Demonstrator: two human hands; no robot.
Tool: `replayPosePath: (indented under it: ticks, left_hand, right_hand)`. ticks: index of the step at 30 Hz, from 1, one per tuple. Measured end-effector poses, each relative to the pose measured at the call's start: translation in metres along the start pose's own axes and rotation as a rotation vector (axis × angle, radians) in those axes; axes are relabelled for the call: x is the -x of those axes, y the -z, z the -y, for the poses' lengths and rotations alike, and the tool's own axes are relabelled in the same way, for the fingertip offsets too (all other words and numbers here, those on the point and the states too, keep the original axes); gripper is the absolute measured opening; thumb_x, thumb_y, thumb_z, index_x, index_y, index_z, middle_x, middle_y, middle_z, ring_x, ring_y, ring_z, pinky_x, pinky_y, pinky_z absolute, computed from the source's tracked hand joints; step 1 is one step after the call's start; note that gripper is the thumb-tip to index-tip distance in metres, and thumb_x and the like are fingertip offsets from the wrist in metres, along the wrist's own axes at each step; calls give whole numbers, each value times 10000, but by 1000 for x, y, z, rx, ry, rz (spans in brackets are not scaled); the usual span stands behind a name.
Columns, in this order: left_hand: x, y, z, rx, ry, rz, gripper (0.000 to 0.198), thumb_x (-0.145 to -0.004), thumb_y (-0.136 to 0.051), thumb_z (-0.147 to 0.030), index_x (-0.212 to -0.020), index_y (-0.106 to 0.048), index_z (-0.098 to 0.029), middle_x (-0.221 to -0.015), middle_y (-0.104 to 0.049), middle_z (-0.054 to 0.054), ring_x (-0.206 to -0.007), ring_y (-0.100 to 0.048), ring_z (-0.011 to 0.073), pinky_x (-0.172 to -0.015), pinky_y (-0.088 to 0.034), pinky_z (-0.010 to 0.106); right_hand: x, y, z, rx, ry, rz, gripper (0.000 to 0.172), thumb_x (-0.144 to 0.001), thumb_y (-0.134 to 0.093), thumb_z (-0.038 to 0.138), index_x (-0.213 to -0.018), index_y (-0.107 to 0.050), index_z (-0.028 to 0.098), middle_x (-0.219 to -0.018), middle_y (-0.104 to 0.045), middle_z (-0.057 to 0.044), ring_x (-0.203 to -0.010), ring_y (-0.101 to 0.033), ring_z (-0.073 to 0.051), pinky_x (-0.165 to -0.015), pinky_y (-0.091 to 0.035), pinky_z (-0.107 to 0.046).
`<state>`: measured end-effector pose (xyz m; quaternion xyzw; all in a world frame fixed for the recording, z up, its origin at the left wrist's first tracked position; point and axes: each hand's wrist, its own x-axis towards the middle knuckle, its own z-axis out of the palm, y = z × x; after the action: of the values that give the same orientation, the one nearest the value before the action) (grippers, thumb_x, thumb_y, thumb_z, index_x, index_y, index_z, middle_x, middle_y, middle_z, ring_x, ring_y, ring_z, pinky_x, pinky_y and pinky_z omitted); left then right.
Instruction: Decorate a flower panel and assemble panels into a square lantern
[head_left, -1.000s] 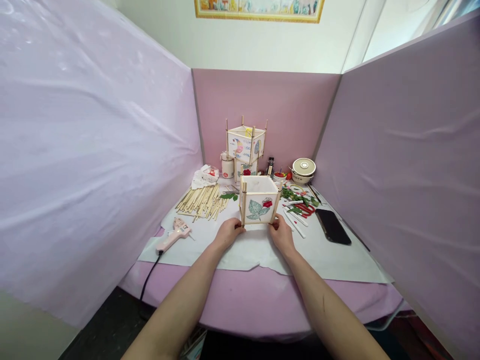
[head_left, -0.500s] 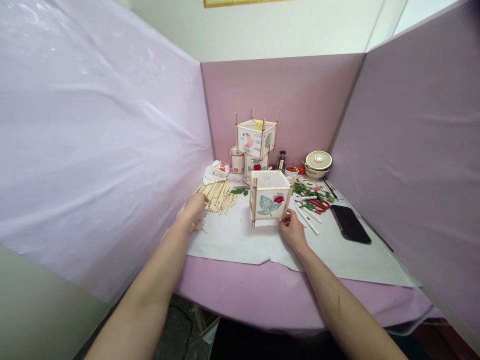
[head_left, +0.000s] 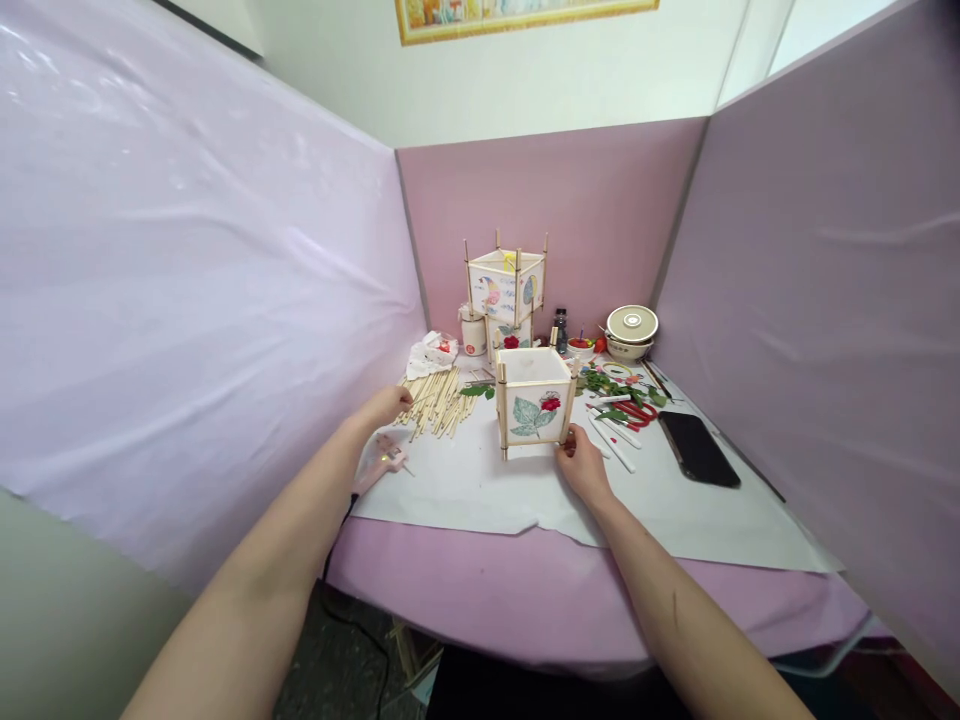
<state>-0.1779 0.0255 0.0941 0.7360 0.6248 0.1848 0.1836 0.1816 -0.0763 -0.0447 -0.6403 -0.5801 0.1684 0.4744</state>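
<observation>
My right hand (head_left: 581,467) grips the lower right corner of a square paper lantern (head_left: 535,412) with a wooden stick frame. A red flower and green leaves decorate its front panel, and its top is uncovered. On the left, my left hand (head_left: 390,403) reaches to the edge of a pile of thin wooden sticks (head_left: 439,402). Its fingers are pinched together; what lies between them is too small to make out. Below that hand lies a pink glue gun (head_left: 381,462), its cord running off the table edge.
Behind stands a stacked lantern (head_left: 495,285), beside a white jar (head_left: 472,332) and a crumpled white bag (head_left: 433,353). To the right are red scissors (head_left: 637,412), white pens (head_left: 613,445), green leaves (head_left: 600,381), a black phone (head_left: 699,449) and a lidded bowl (head_left: 631,330). Pink panels enclose the table.
My left hand has shifted slightly up and away from the glue gun, which shows more fully. My right hand still grips the lantern. The view has tilted up a little.
</observation>
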Motion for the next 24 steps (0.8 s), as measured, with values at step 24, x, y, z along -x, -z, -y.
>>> replayPosePath:
  ticks: [24]
  left_hand:
    - [-59, 30, -248, -198, -355, 660, 159, -639, -679, -252, -776, -663, -173, -648, -585, -10, -585, -482, 105, -560, -362, 229]
  right_hand:
    - [0, 3, 8, -6, 20, 13, 314, -770, -485, 86, -1056, -559, 190, -957, -658, -55, -866, -596, -204, -721, -407, -265]
